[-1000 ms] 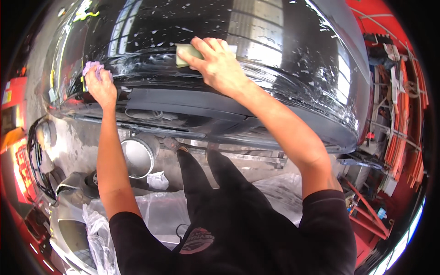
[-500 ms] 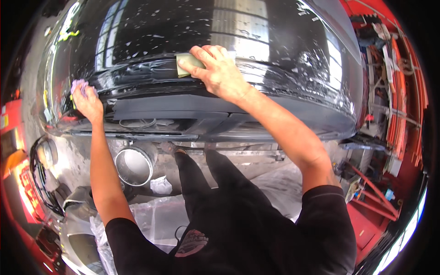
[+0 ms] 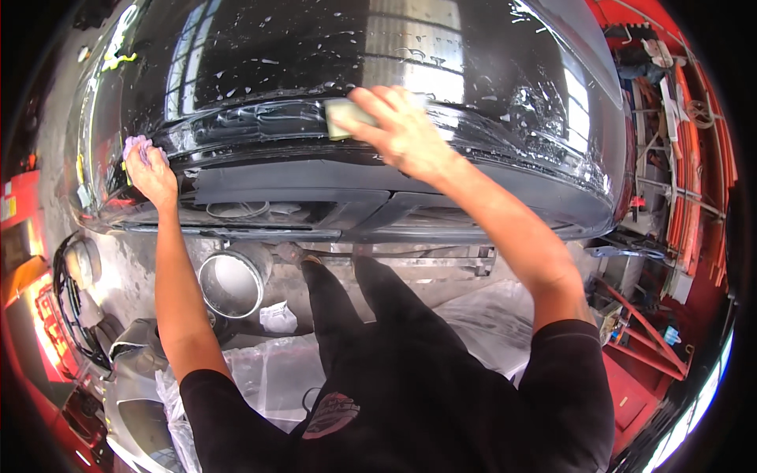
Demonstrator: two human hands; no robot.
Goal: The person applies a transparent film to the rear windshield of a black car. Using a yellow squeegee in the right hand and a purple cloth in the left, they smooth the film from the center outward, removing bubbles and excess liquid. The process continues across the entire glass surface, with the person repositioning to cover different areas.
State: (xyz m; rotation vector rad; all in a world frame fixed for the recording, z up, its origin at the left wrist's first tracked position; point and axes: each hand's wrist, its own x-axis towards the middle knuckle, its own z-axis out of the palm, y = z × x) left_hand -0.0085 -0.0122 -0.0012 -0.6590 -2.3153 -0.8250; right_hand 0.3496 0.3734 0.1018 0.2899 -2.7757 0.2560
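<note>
A glossy black car roof (image 3: 292, 63), wet and spotted with drops and pale suds, fills the upper part of the head view. My right hand (image 3: 406, 130) presses a pale yellow-green sanding block (image 3: 341, 120) flat against the roof's near edge, fingers over its top; the hand is slightly blurred. Farther left, my left hand (image 3: 151, 175) is closed around a crumpled light purple cloth (image 3: 137, 145), resting at the roof's left end. Between the two hands runs a smeared, wet strip along the roof edge. Below it lies dull dark masking (image 3: 260, 183) over the side.
A bucket (image 3: 231, 285) of whitish water stands on the floor by my legs, with a crumpled white paper (image 3: 277, 318) beside it. Clear plastic sheeting (image 3: 272, 374) covers parts behind. A red metal stand (image 3: 650, 347) and racks are at right; coiled black hose (image 3: 67, 292) lies left.
My right hand has slid the sanding block a short way to the right along the roof edge. The left hand and its cloth have stayed in place.
</note>
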